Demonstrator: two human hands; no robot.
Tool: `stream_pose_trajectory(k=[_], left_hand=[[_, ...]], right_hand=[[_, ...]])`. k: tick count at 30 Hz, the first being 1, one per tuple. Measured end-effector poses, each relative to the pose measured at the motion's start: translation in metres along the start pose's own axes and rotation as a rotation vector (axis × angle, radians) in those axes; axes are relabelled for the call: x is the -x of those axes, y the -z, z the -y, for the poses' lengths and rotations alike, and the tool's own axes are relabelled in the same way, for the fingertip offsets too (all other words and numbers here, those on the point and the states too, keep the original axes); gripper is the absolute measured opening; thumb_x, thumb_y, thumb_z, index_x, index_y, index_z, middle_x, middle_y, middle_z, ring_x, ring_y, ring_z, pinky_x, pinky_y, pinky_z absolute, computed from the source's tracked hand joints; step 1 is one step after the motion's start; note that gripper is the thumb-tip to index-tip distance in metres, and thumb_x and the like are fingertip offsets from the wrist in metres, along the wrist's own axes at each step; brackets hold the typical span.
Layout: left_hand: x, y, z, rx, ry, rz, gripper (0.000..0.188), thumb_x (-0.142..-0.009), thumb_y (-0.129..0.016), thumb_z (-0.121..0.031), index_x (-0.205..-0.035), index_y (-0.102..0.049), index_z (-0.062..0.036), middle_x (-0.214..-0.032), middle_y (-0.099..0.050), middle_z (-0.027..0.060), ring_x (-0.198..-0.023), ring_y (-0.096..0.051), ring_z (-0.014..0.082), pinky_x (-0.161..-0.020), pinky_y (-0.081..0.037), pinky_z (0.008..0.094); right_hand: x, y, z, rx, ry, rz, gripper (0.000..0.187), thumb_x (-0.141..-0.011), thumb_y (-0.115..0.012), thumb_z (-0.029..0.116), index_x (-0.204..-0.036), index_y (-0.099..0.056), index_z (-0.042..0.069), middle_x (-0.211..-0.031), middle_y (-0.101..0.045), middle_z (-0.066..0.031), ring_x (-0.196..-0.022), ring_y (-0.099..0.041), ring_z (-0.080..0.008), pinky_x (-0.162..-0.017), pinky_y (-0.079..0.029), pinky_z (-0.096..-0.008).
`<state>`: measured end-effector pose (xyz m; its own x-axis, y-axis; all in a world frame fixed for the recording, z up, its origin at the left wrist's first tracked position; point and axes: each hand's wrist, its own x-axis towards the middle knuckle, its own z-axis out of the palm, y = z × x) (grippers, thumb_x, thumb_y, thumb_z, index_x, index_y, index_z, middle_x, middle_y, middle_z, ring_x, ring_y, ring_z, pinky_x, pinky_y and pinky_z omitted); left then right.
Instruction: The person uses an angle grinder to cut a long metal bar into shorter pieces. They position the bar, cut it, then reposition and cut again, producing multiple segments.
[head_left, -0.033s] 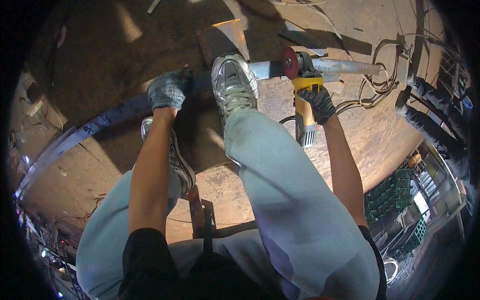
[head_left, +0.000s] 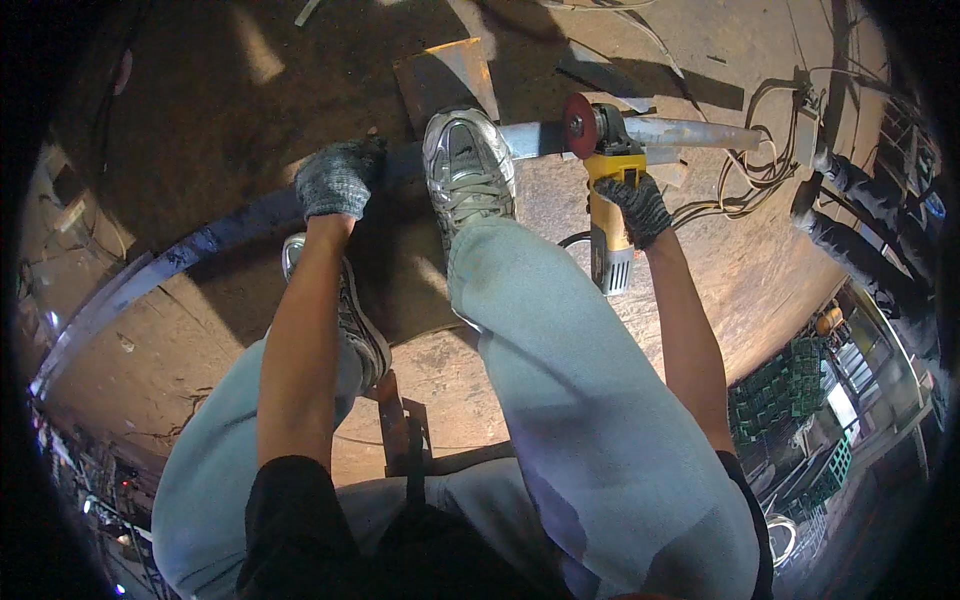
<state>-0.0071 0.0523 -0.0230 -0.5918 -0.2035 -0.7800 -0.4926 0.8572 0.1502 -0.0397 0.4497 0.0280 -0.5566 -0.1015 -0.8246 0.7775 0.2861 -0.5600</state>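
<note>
My right hand (head_left: 634, 207), in a dark grey knit glove, is wrapped round the yellow body of an angle grinder (head_left: 610, 245). The grinder's red disc (head_left: 579, 126) stands at the edge of a long metal bar (head_left: 230, 222), which crosses in front of me; I cannot tell whether disc and bar touch. My left hand (head_left: 338, 180), gloved alike, is closed on the bar left of my feet, its fingertips partly in shadow. One silver shoe (head_left: 468, 175) rests over the bar, between my two hands.
A rusty plate (head_left: 447, 82) lies beyond the shoe. Cables (head_left: 745, 200) coil at the right beside a small box (head_left: 806, 136). Dark wrapped tubes (head_left: 862, 258) stand at the far right, with a green crate (head_left: 780, 395) lower down. My other shoe (head_left: 360, 325) stands behind the bar.
</note>
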Motion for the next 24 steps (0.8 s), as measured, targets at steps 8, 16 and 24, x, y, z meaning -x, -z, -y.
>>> stream_pose_trajectory(k=[8, 16, 24], left_hand=[[0.002, 0.002, -0.004, 0.029, -0.038, -0.077, 0.060, -0.095, -0.029, -0.052, -0.095, -0.071, -0.0098, -0.103, -0.067, 0.0165, -0.103, -0.060, 0.0392, -0.093, -0.044, 0.0471], [-0.003, -0.003, -0.001, 0.003, -0.057, -0.060, 0.062, -0.096, -0.027, -0.051, -0.098, -0.070, -0.0081, -0.107, -0.065, 0.0175, -0.106, -0.058, 0.0388, -0.095, -0.042, 0.0476], [-0.001, 0.000, -0.004, -0.022, -0.032, -0.072, 0.061, -0.096, -0.027, -0.050, -0.099, -0.070, -0.0079, -0.105, -0.066, 0.0181, -0.106, -0.058, 0.0392, -0.094, -0.043, 0.0475]], right_hand=[[-0.003, -0.001, 0.002, -0.030, 0.069, 0.036, 0.047, -0.075, -0.077, 0.018, -0.117, -0.057, 0.009, -0.103, -0.062, -0.0039, -0.089, -0.059, -0.0162, -0.079, -0.050, -0.0308], [-0.008, 0.001, -0.003, -0.013, 0.081, -0.001, 0.048, -0.074, -0.078, 0.017, -0.117, -0.058, 0.008, -0.106, -0.062, -0.0032, -0.094, -0.057, -0.0161, -0.085, -0.047, -0.0305], [-0.010, 0.004, -0.004, -0.017, 0.099, 0.018, 0.049, -0.075, -0.079, 0.016, -0.118, -0.057, 0.007, -0.106, -0.062, -0.0036, -0.095, -0.057, -0.0149, -0.084, -0.047, -0.0297]])
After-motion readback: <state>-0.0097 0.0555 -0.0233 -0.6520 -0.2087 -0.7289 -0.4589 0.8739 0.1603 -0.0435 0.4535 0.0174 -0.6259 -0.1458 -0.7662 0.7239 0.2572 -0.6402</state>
